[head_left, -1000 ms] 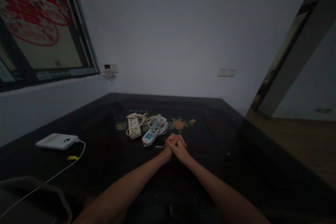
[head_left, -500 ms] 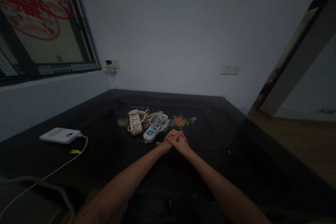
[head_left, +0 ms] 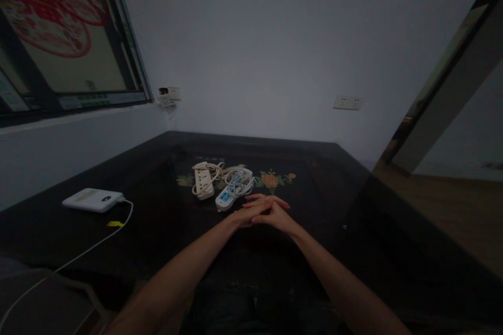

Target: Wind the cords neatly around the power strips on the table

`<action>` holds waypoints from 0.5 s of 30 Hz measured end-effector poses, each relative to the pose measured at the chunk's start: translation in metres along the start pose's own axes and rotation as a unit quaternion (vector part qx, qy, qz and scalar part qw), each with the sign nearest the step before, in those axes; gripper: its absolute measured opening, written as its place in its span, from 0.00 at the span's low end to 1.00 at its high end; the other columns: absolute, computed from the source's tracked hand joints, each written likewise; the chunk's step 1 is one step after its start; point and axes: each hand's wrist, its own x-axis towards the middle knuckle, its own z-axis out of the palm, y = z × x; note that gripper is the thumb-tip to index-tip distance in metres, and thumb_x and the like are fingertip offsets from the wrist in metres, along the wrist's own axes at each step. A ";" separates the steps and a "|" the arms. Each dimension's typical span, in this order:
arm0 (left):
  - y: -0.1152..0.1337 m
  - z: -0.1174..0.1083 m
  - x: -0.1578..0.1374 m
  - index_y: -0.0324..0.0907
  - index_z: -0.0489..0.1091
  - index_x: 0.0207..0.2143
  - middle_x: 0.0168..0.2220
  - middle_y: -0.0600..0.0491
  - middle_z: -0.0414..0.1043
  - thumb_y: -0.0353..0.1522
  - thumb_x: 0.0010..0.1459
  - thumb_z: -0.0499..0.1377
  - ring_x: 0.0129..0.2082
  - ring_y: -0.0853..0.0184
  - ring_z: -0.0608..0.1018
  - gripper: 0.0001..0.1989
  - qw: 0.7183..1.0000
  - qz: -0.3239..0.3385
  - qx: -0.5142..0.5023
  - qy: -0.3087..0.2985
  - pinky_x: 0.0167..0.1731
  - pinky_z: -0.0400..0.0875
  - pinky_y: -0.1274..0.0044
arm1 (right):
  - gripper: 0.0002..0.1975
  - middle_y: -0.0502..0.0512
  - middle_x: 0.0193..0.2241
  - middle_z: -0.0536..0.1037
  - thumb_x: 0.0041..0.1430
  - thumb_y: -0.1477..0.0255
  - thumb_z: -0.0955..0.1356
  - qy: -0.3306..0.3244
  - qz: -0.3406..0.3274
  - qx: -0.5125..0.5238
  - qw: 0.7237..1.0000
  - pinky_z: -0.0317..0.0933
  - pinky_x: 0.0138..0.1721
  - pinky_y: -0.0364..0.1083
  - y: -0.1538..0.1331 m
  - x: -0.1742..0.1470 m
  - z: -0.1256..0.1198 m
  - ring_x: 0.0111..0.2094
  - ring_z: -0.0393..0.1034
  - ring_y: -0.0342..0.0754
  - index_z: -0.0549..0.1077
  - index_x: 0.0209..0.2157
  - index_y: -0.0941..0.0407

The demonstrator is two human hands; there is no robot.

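Note:
My left hand (head_left: pixel 250 211) and my right hand (head_left: pixel 278 215) meet over the dark table (head_left: pixel 314 193), fingers crossed between one another and stretched out straight. Neither hand holds any object. Just beyond and to the left lies a white power strip with blue sockets (head_left: pixel 225 198), its white cable (head_left: pixel 244 179) coiled over its far end. Left of that is a beige power strip (head_left: pixel 203 182) with its own cable looped around it. Parts of the fingers are hidden where the hands overlap.
A white power bank (head_left: pixel 93 200) lies at the left with a thin white cable (head_left: pixel 90 247) running off the near edge. Beside it is a yellow tag (head_left: pixel 115 224). Wall sockets (head_left: pixel 347 102) sit above the table's back edge. A window (head_left: pixel 78 36) is at the left.
My interlaced fingers were folded down over the backs of the hands; now they are straightened and the wrists have spread apart. The power strips and power bank stay in place.

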 end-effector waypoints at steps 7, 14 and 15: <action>-0.013 0.011 0.017 0.36 0.73 0.35 0.28 0.46 0.73 0.51 0.57 0.47 0.35 0.59 0.76 0.28 0.995 0.021 0.001 0.102 0.35 0.70 0.70 | 0.16 0.55 0.30 0.76 0.58 0.60 0.63 0.135 0.024 -0.080 0.987 0.64 0.42 0.48 0.007 0.006 0.008 0.36 0.71 0.50 0.78 0.28 0.55; -0.025 0.014 0.031 0.40 0.71 0.32 0.20 0.52 0.67 0.52 0.57 0.43 0.26 0.63 0.73 0.29 0.987 0.034 0.037 0.154 0.29 0.69 0.71 | 0.18 0.53 0.24 0.72 0.59 0.61 0.61 0.231 0.048 -0.142 0.961 0.63 0.37 0.45 0.019 0.011 0.019 0.32 0.68 0.48 0.74 0.22 0.55; -0.026 0.013 0.032 0.40 0.71 0.32 0.20 0.52 0.66 0.52 0.57 0.44 0.25 0.63 0.72 0.28 0.987 0.026 0.045 0.150 0.28 0.69 0.72 | 0.18 0.53 0.23 0.71 0.59 0.62 0.61 0.244 0.052 -0.151 0.957 0.63 0.37 0.44 0.021 0.012 0.021 0.32 0.68 0.48 0.73 0.21 0.55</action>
